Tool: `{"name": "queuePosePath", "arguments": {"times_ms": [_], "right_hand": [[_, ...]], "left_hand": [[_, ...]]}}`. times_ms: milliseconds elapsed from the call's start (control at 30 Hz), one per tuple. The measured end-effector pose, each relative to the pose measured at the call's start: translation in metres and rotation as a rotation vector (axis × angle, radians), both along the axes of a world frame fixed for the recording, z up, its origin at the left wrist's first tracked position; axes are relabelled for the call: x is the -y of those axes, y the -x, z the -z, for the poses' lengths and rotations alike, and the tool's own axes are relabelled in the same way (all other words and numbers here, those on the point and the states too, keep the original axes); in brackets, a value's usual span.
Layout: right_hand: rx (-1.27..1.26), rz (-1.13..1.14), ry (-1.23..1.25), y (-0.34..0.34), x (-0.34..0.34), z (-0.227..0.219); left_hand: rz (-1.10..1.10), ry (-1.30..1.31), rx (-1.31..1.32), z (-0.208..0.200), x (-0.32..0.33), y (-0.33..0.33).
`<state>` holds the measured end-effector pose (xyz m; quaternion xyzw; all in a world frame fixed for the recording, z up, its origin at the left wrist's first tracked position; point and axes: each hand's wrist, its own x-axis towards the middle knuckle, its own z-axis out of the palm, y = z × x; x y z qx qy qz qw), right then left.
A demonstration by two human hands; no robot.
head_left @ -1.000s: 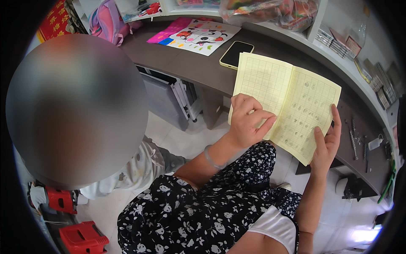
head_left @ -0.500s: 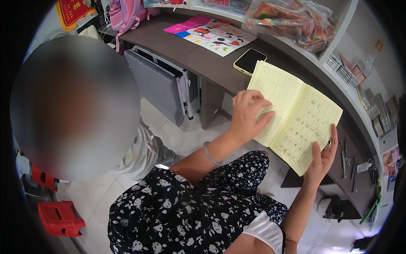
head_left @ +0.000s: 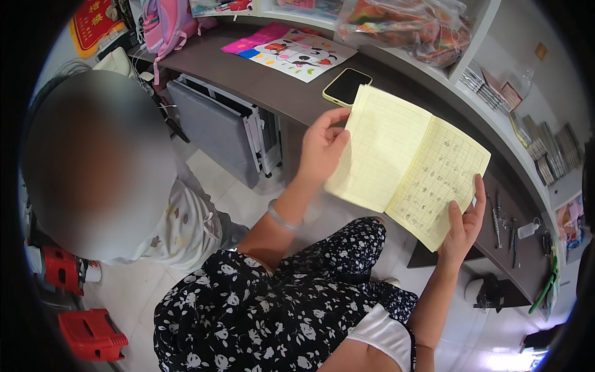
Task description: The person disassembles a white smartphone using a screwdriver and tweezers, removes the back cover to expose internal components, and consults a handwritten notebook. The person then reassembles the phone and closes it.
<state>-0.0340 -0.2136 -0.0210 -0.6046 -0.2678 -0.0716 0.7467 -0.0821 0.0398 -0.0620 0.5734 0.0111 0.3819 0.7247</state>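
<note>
An exercise book (head_left: 381, 146) with pale yellow gridded pages lies spread between my hands, raised at the desk's front edge. Its right page carries rows of pencilled handwriting; the left page shows no clear writing. My left hand (head_left: 325, 144) grips the left page's outer edge, thumb in front and fingers partly hidden behind. At the lower right edge, my right hand (head_left: 465, 223) holds the book, thumb on the page and another finger along the side. Just behind the book's top left corner is a phone (head_left: 347, 87) with a dark screen and yellowish case.
A person (head_left: 186, 226) stands close on my left. On the dark desk (head_left: 242, 80) lie a panda drawing (head_left: 304, 56) and a pink backpack (head_left: 167, 28). A folded grey panel (head_left: 214, 133) leans beneath. Tools (head_left: 496, 220) lie at right; red stools (head_left: 93, 335) stand lower left.
My left hand has moved from over the left page to its outer edge and taken hold there. The view has shifted slightly, and the book is tilted a little differently.
</note>
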Motion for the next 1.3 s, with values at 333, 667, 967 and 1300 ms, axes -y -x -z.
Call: {"name": "queuePosePath", "arguments": {"times_ms": [333,667,967,1300], "right_hand": [[0.002,-0.041,0.034,-0.009,0.004,0.007],[-0.010,-0.008,0.040,-0.008,0.001,0.005],[-0.033,-0.008,0.020,-0.005,-0.001,0.002],[-0.035,0.004,0.018,-0.005,-0.003,0.000]], "left_hand": [[0.202,0.286,0.094,0.000,-0.013,0.006],[0.129,0.055,0.083,-0.006,-0.002,0.004],[0.264,0.217,0.034,0.002,-0.007,0.004],[0.260,0.220,0.006,0.002,-0.008,0.005]]}}
